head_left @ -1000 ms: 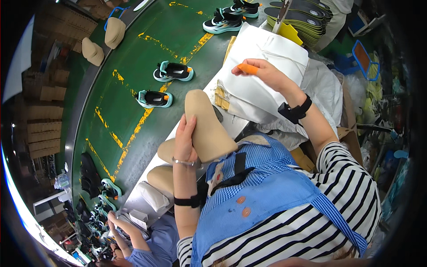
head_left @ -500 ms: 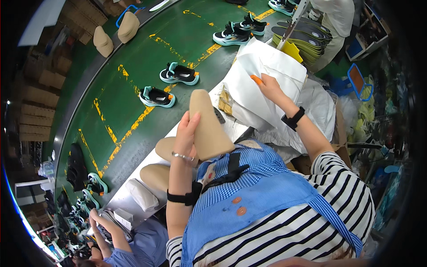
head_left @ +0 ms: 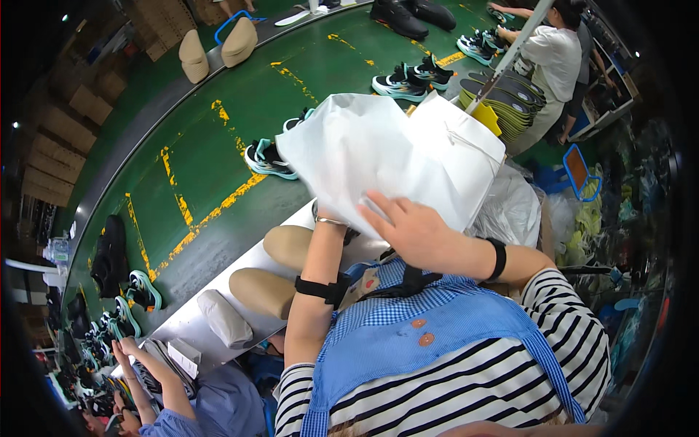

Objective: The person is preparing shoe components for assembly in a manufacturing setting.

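A white paper sheet (head_left: 364, 156), blurred by motion, spreads in front of me above the table edge. My right hand (head_left: 419, 229) is at the sheet's near edge, fingers lying over it and thumb hidden, so the edge appears pinched. My left forearm runs up under the sheet, leaving only the wrist (head_left: 331, 217) and its bracelet in sight. Whatever my left hand holds there is covered too. A stack of white paper sheets (head_left: 466, 149) lies to the right. Two beige shoe-shaped forms (head_left: 287, 246) rest on the white table beside my left forearm.
Past the table runs a green conveyor (head_left: 218, 167) with yellow marks, carrying sneakers (head_left: 269, 158) and black shoes. Two more beige forms (head_left: 239, 42) stand at its far edge. Dark insoles (head_left: 510, 102) are stacked at right behind a metal post. Co-workers sit lower left and upper right.
My right hand has come left from the paper stack, bringing a sheet over my left hand. The beige form my left hand held has gone from sight beneath it.
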### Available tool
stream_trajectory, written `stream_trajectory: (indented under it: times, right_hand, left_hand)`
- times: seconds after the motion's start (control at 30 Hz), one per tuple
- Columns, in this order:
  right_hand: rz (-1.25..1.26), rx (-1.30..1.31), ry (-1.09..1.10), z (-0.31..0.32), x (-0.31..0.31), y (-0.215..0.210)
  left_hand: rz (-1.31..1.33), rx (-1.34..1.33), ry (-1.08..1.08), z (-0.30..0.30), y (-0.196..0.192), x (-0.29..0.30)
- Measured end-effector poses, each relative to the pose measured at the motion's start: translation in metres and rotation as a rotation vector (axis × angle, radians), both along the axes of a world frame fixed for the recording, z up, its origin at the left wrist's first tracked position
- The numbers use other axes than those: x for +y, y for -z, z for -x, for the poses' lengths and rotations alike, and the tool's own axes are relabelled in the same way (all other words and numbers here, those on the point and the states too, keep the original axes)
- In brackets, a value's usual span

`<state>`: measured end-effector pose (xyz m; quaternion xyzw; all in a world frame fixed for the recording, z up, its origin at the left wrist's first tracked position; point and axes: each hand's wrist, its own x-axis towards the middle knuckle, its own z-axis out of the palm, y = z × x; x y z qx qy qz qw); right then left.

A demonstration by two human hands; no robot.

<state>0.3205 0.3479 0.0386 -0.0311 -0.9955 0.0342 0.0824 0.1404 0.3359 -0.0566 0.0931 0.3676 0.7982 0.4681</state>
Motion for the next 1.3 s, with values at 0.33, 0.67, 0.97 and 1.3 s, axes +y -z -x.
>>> stream_trajectory:
  times: [0.33,0.67,0.97,1.3]
  right_hand:
    - [0.059,0.343,-0.095,0.064,0.021,-0.037]
    - [0.982,0.145,0.386,0.086,0.043,0.027]
    - [1.307,-0.042,0.279,0.086,0.038,0.006]
    - [0.811,0.310,0.652,0.079,0.072,0.044]
  left_hand:
    - [0.177,0.450,-0.171,0.002,-0.018,-0.059]
    - [0.369,0.898,-0.334,0.008,-0.038,-0.085]
    - [0.568,1.266,-0.441,0.022,-0.049,-0.108]
    - [0.462,0.679,-0.519,0.052,-0.060,-0.092]
